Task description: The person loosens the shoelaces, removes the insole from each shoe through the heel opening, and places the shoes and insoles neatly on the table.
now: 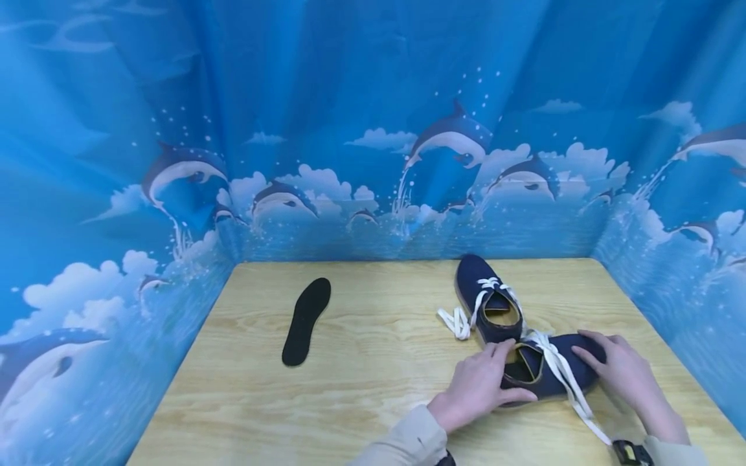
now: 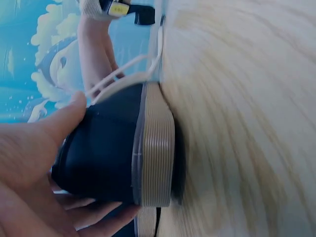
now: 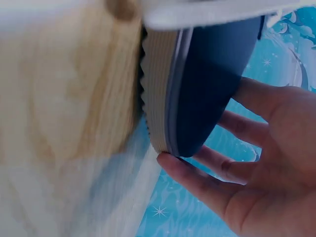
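A navy canvas shoe (image 1: 574, 362) with white laces lies sideways at the table's right front, its toe to the right. My left hand (image 1: 474, 385) grips its heel, thumb on one side and fingers on the other. At the toe, my right hand (image 1: 632, 382) holds the shoe with its fingers spread around the tip. The ribbed tan sole (image 2: 158, 143) shows in the left wrist view. In the right wrist view, the toe's sole edge (image 3: 160, 84) appears tilted off the table. Behind it is a second navy shoe (image 1: 471, 278), also laced in white, its heel close against the first.
A black insole (image 1: 305, 323) lies on the left half of the wooden table (image 1: 379, 388). Loose lace (image 1: 457, 322) is bunched beside the far shoe, and another lace (image 1: 577, 395) trails toward the front. A blue dolphin-print curtain (image 1: 350, 129) surrounds the table's back and sides.
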The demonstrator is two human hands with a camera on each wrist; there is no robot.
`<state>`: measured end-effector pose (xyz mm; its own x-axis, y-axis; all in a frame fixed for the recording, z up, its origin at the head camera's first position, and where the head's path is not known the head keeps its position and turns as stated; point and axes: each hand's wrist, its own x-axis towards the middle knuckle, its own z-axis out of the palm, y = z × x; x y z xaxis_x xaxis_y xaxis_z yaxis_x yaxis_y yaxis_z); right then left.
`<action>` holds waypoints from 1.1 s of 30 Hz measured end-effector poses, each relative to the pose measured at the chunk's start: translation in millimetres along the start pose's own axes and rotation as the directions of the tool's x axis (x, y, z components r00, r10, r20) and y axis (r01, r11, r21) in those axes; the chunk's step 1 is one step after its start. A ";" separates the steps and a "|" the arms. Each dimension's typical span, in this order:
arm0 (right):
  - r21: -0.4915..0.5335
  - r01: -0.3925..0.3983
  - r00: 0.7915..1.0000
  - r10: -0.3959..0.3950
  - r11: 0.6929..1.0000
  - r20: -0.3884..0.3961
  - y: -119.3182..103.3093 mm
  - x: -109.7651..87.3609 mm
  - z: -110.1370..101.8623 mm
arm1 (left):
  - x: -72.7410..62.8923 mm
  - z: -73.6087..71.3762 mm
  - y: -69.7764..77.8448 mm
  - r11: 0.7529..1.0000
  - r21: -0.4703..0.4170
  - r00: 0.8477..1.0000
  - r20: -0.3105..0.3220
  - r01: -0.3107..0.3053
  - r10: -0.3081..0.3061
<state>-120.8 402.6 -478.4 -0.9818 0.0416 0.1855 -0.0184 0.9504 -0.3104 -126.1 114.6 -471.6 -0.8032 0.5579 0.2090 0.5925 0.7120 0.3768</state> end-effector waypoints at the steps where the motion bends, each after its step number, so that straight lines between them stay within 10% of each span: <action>1: 0.001 0.002 1.000 -0.002 1.000 0.002 -0.2 -1.9 -0.7 | -0.7 -1.6 -3.5 1.000 -0.012 1.000 0.012 -0.007 0.008; 10: 0.055 0.003 0.998 -0.006 0.998 0.068 -8.9 -19.0 -1.5 | -10.0 -22.9 -38.8 0.990 -0.118 0.986 0.137 -0.075 0.091; 19: 0.151 0.199 0.980 -0.196 0.968 -0.039 -18.4 -37.5 13.2 | -16.4 -35.9 -66.3 0.969 -0.206 0.972 0.159 -0.138 0.172; 33: 0.079 0.379 0.920 -0.366 0.922 -0.137 -52.6 -46.8 30.7 | -31.4 -60.1 -110.5 0.925 -0.372 0.943 0.272 -0.081 0.192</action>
<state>-79.7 341.2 -499.4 -0.8709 -0.2677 0.4121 -0.4039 0.8676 -0.2901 -170.1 -7.2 -465.7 -0.6273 0.7784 0.0240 0.5897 0.4546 0.6675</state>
